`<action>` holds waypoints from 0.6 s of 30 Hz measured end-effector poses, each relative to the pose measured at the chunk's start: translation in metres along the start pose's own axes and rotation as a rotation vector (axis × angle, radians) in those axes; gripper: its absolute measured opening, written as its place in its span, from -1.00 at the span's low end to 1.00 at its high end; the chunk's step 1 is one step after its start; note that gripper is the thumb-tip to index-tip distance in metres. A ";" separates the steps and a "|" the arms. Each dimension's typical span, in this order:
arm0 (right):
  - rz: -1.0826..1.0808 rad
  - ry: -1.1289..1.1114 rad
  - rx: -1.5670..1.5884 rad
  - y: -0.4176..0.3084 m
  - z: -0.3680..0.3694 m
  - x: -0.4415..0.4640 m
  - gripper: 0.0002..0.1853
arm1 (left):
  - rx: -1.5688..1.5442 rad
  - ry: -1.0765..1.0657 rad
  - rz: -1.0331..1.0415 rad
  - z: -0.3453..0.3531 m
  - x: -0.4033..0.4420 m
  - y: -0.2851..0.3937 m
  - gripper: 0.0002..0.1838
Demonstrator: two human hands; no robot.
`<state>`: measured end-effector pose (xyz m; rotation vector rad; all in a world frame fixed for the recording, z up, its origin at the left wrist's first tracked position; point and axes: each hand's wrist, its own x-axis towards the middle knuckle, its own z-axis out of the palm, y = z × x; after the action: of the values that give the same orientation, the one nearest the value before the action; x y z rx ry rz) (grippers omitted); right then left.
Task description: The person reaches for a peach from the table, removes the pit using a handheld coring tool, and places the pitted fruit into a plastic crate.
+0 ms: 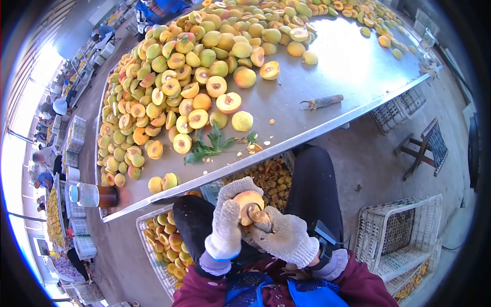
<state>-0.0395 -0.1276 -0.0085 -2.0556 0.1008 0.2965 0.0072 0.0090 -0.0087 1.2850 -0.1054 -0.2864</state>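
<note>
Both my hands wear light knitted gloves and meet above my lap. My left hand (pixel 226 221) is closed around a peach half (pixel 249 200), its cut face turned up. In my right hand (pixel 289 238) is a pitting knife (pixel 262 221) with a wrapped handle and a curved metal loop. The loop rests at the middle of the cut face; whether the stone is still inside, I cannot tell. Beyond my hands, a large heap of halved peaches (pixel 198 118) covers much of the metal table (pixel 286 123).
A second loop-bladed tool (pixel 322 102) lies on the table, near green leaves (pixel 212 146). A jar of brown liquid (pixel 93 195) is at the left corner. Below are a crate of peach halves (pixel 166 240) and pits (pixel 271 179). White crates (pixel 399 235) and a folding stool (pixel 427 148) are right.
</note>
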 end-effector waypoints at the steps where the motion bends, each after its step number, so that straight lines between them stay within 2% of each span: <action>1: -0.009 0.010 0.052 0.002 0.003 -0.002 -0.64 | -0.002 -0.001 -0.002 0.000 0.000 0.001 -0.35; 3: -0.004 -0.031 0.109 0.002 -0.001 0.001 -0.64 | 0.167 -0.033 0.056 -0.001 0.004 0.003 -0.34; 5: -0.004 -0.072 0.168 0.000 -0.004 0.003 -0.64 | 0.166 -0.084 0.050 -0.001 0.008 0.009 -0.36; 7: 0.019 -0.010 0.244 -0.002 -0.010 0.004 -0.64 | -0.128 -0.157 -0.075 -0.002 0.012 0.010 -0.31; 8: 0.105 -0.022 0.338 -0.002 -0.014 0.004 -0.67 | -0.220 -0.095 -0.157 0.003 0.009 0.016 -0.24; 9: 0.108 -0.021 0.341 0.002 -0.015 0.005 -0.67 | -0.218 -0.096 -0.162 0.000 0.006 0.014 -0.24; 11: 0.093 0.125 0.486 0.013 -0.015 0.007 -0.70 | 0.019 -0.073 -0.315 -0.008 0.002 0.013 -0.16; 12: 0.026 0.223 0.361 0.010 -0.017 0.008 -0.69 | -0.113 -0.133 -0.405 -0.010 -0.001 0.018 -0.24; 13: 0.027 0.223 0.361 0.012 -0.016 0.008 -0.69 | -0.113 -0.133 -0.406 -0.010 -0.001 0.015 -0.24; 16: 0.082 0.169 0.469 0.015 -0.008 0.007 -0.67 | -0.313 0.013 -0.345 -0.008 -0.003 0.010 -0.48; 18: -0.059 0.298 0.261 0.010 -0.006 0.005 -0.64 | -0.318 0.037 -0.316 -0.007 -0.003 0.008 -0.48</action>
<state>-0.0357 -0.1370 -0.0155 -1.8264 0.2478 -0.0599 0.0074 0.0186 -0.0031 0.9864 0.1715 -0.5285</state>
